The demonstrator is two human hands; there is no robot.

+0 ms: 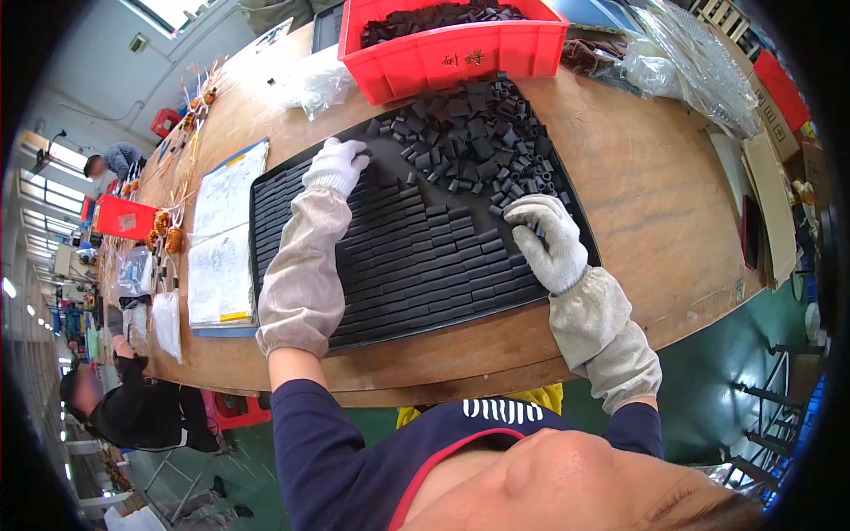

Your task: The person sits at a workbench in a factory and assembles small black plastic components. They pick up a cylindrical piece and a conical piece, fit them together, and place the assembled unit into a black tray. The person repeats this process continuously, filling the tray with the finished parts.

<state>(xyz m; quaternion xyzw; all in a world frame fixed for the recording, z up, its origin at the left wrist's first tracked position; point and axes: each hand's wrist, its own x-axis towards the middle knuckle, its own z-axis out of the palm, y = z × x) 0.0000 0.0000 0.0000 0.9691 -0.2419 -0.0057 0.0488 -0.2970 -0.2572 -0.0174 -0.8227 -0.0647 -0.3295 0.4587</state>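
Workshop surface [655, 195], plain wood, carries a black tray [385, 159] with neat rows of black tubes [398, 257] filling its near and left parts, plus a loose pile [465, 133] at far right. Red bin [390, 75] with more black pieces [443, 19] just beyond; open folder [220, 279] on the left. Our gloved left hand [336, 164] is at the rows' far end, fingers bent; can't tell if it pinches anything. Our right hand [553, 243] curls narrow by the pile's near edge, grip contents unclear. We'd call this step lining up tubes; next move calls for a light pinch and square placement.
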